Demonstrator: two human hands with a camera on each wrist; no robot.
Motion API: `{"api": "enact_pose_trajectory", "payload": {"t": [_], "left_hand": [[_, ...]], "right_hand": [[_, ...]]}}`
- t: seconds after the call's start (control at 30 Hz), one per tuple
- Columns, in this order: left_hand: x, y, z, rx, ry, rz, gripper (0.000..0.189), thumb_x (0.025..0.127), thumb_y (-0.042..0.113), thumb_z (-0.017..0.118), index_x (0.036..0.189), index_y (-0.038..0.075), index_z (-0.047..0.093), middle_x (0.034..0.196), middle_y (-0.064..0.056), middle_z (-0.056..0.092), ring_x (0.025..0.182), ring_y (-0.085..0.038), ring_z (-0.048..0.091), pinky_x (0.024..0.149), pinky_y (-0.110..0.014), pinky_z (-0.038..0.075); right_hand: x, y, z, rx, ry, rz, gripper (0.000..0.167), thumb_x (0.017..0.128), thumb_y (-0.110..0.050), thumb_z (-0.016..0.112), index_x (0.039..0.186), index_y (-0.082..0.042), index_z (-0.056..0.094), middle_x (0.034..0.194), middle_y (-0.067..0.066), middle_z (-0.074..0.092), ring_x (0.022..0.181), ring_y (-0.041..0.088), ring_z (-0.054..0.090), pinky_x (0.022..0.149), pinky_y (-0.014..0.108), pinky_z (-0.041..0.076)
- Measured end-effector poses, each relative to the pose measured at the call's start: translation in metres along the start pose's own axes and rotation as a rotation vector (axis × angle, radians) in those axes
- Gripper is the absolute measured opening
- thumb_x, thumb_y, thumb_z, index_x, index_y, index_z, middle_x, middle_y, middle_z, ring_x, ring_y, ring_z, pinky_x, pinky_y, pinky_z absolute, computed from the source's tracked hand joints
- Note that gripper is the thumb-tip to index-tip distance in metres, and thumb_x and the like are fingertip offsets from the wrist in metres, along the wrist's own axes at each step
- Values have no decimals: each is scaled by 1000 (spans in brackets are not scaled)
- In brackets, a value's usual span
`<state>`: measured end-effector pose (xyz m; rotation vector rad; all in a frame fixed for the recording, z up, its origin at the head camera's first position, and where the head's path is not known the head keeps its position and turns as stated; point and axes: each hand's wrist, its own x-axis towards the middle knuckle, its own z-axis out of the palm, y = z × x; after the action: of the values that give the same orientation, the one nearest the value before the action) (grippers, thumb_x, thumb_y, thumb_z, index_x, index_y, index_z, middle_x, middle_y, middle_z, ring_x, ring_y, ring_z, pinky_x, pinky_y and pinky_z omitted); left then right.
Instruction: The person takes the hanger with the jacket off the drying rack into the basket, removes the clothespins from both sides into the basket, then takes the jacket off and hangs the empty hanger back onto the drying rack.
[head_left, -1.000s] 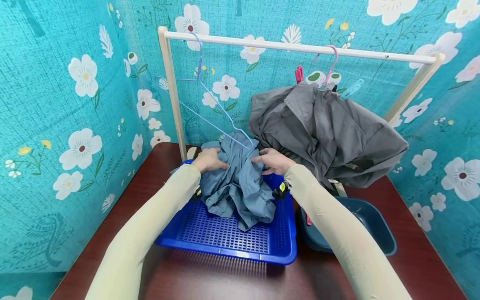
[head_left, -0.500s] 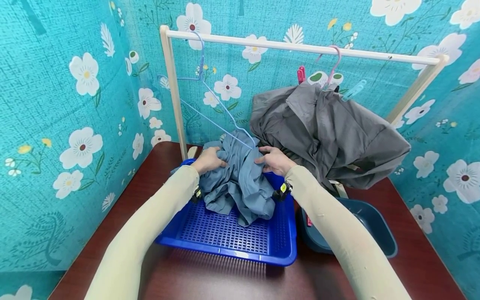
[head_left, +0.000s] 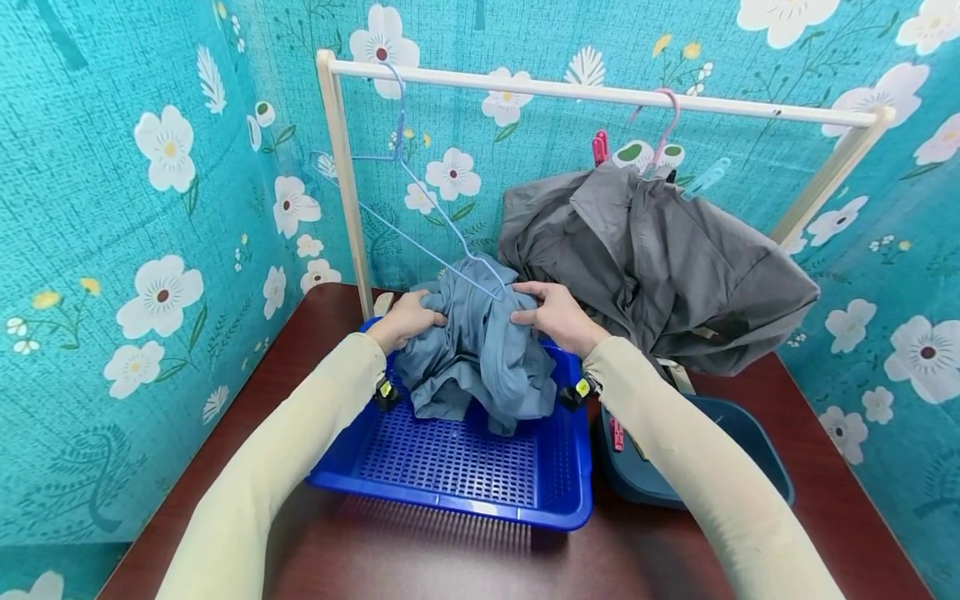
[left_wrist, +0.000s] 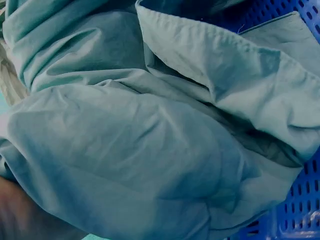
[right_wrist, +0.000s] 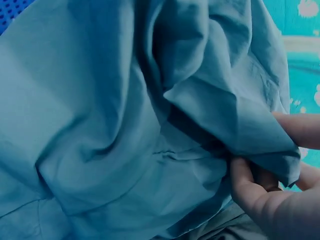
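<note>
I am grasping the blue cloth (head_left: pixel 472 350) between both hands, over the basket (head_left: pixel 480 506), its lower folds hanging inside the basket's walls. My right hand (head_left: pixel 558 317) is pinching a fold between thumb and fingers. My left hand (head_left: pixel 408 321) is gripping the other side, thumb over the near face; its fingers are mostly hiding in the folds.

The hanger (head_left: pixel 400 137) is tilting from the bar (head_left: pixel 517 85), its low corner lying over the cloth just left of my right fingertips. Whether it is pressing on the fabric, I cannot tell.

Judgement: I am working the cloth towards that corner. Best handling: sorting the layers by finger, spreading an edge between the hands, bringing it to the wire without tugging. The left wrist view is showing a stitched hem (left_wrist: pixel 215 50) standing away from the layer below, possibly a useful edge.

Edges: the post (head_left: pixel 347 192) is standing beyond my left hand, limiting leftward reach. The grey garment (head_left: pixel 652 258) is hanging close beyond my right hand, so a wide right sweep is risking a snag. My right forearm is crossing above the bin (head_left: pixel 637 485). Freer room is lying nearer me than both hands, above the basket's bare floor.
</note>
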<state>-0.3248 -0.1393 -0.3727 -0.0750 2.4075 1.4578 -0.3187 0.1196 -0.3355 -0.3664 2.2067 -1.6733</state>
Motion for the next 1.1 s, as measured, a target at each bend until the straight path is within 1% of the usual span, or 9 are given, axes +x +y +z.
{"api": "enact_pose_trajectory", "payload": {"t": [0.2,0.37,0.53,0.67,0.77,0.87,0.97,1.03,1.1], "left_hand": [[-2,0,3,-37,-39,-35,75,93,15,56,153,12,11,156,-13,9,139,-34,18,106,-47,26],[-1,-1,4,-30,-26,-32,75,93,16,57,153,11,11,156,-14,8,140,-34,15,107,-48,24],[-3,1,5,-18,-18,-1,75,92,18,58,152,10,13,155,-14,12,140,-33,17,107,-47,24],[-10,10,0,-32,-28,58,70,93,17,58,151,10,20,154,-12,20,138,-31,23,106,-46,27],[-20,21,-5,-23,-45,120,63,93,16,57,149,10,29,150,-12,28,135,-31,29,105,-46,29],[-31,25,-7,86,-81,180,61,90,16,61,145,7,36,146,-13,36,131,-29,35,102,-45,33],[-35,20,0,275,-161,231,34,87,13,65,117,0,56,109,-11,55,98,-23,52,83,-35,41],[-35,14,8,395,-227,253,20,85,11,69,99,1,57,88,-4,51,78,-18,46,72,-30,38],[-34,7,17,496,-291,252,19,85,11,70,95,1,58,83,-2,50,73,-16,44,68,-28,37]], "right_hand": [[-11,1,5,-173,-23,-55,54,86,1,66,136,1,47,135,21,47,115,32,53,91,40,46],[-16,8,14,-442,-91,-105,44,84,-3,70,126,0,59,129,17,55,111,26,55,89,37,46],[-18,12,24,-707,-212,-156,38,83,-6,71,119,-1,64,123,14,60,114,27,54,89,35,46],[-16,12,28,-763,-308,-133,34,86,-9,69,118,-1,64,122,14,60,115,28,54,89,33,45],[-15,10,30,-759,-377,-74,34,90,-15,65,122,-2,61,125,13,58,111,24,54,86,33,45],[-14,10,32,-775,-454,-24,39,94,-22,60,128,-3,57,131,12,53,114,23,51,89,35,43],[-14,10,34,-816,-528,27,47,96,-28,57,135,-4,49,139,11,46,127,23,42,99,35,38],[-14,10,35,-827,-582,67,51,97,-29,55,139,-4,44,143,11,41,131,24,38,101,36,36],[-15,9,36,-822,-626,116,54,97,-30,54,143,-3,39,146,12,37,131,24,39,99,36,38]]}}
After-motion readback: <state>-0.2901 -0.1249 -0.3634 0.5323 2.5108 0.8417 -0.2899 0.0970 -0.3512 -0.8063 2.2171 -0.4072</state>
